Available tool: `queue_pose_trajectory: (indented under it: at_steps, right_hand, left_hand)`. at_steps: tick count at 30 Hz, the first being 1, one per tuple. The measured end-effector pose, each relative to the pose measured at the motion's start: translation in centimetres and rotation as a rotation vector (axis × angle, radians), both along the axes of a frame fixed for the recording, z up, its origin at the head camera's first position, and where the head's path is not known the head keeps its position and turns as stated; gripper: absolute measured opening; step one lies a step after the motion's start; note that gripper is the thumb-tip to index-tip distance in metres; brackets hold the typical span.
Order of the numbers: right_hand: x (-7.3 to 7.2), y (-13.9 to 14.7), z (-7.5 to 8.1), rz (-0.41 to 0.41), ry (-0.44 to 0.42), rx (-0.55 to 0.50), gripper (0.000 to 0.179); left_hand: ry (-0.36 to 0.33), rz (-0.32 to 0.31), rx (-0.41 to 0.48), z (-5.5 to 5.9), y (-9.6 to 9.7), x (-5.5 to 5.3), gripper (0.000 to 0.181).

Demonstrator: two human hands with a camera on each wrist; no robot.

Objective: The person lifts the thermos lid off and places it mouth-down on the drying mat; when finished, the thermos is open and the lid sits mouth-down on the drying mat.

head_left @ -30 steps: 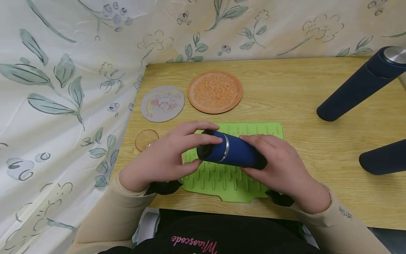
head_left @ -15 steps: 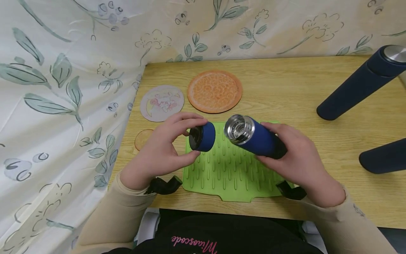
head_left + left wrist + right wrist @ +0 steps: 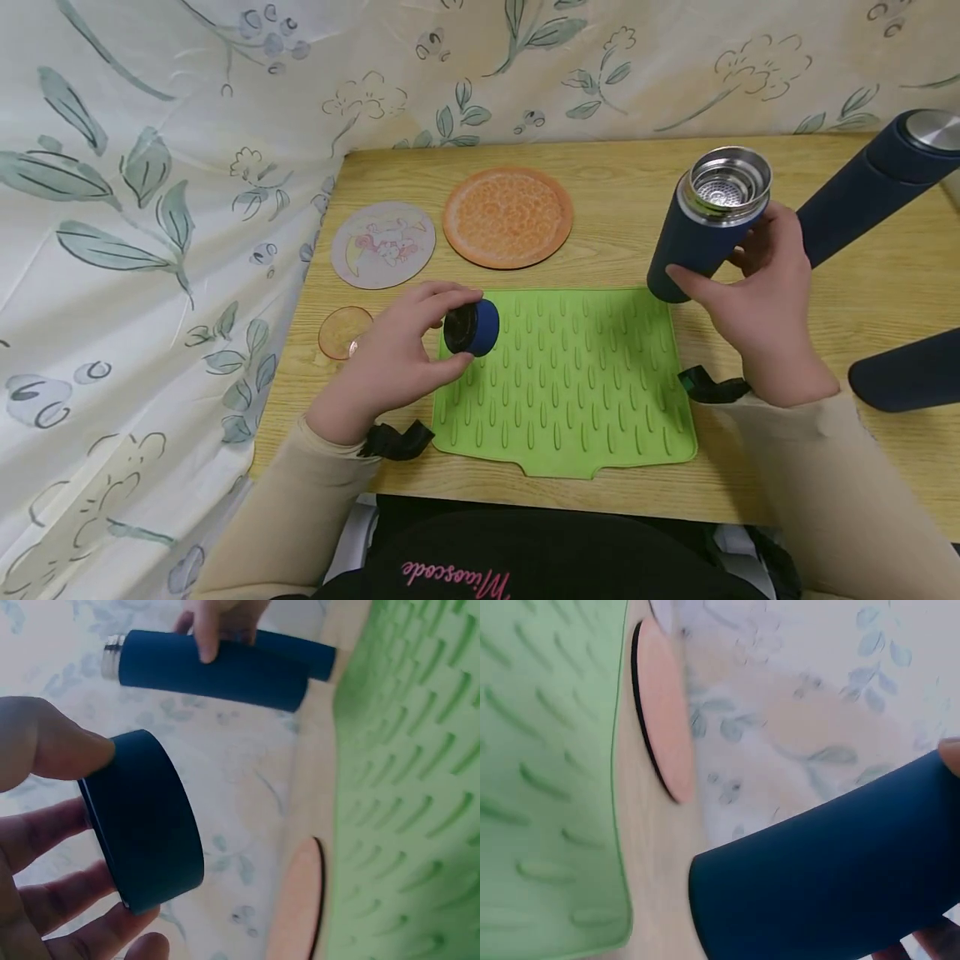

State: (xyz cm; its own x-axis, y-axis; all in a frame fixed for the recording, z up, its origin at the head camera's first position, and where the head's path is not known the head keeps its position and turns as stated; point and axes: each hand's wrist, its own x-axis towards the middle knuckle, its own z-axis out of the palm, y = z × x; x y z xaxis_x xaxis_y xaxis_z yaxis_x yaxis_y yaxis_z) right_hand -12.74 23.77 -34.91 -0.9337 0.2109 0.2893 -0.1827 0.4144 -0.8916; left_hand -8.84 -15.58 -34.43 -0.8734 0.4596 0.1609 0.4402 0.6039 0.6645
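My left hand pinches a blue bottle cap between thumb and fingers, above the left part of the green mat. In the left wrist view the cap is seen side-on. My right hand grips an uncapped dark blue thermos, its thumb on the near side. The thermos stands nearly upright past the mat's far right corner, its steel mouth and strainer facing up. In the right wrist view the lower end of the thermos shows near the wood; whether it touches the table is unclear.
A tall navy thermos stands behind my right hand, and another dark bottle enters from the right edge. An orange round mat, a pale printed coaster and a small amber coaster lie at the left. Patterned cloth hangs behind.
The cap came off the thermos. My right hand carried the thermos away to the far right and turned it upright. My left hand kept the cap in nearly the same place.
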Motion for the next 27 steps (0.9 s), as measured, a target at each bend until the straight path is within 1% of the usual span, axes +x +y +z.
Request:
queue_pose_trajectory:
  at_steps: [3,6,10,14,18,22,27]
  right_hand:
    - [-1.6,0.2,0.1,-0.034,-0.089,-0.055,0.096]
    - [-2.9,0.2,0.0,-0.056,-0.172,-0.082,0.098]
    - [-4.5,-0.1,-0.4,-0.055,-0.229,-0.093,0.098]
    - [-5.6,-0.4,-1.1,-0.041,-0.248,-0.117,0.097]
    - [-6.5,-0.5,-1.6,-0.034,-0.246,-0.14,0.097]
    - [-7.0,-0.5,-2.0,-0.03,-0.246,-0.152,0.098]
    - [-7.4,-0.4,-2.2,-0.023,-0.28,-0.173,0.098]
  left_hand:
    - [-0.037,0.011,-0.048,-0.6,0.1,-0.4,0.066]
    - [-0.053,0.019,-0.112,-1.1,0.3,-0.9,0.066]
    - [-0.053,0.027,-0.195,-1.8,0.5,-1.5,0.066]
    - [-0.052,0.034,-0.27,-2.5,0.6,-2.2,0.066]
    - [-0.062,0.033,-0.331,-3.0,0.8,-2.7,0.066]
    - [-0.073,0.034,-0.363,-3.3,1.0,-3.1,0.066]
    - [-0.072,0.037,-0.384,-3.5,1.3,-3.4,0.067]
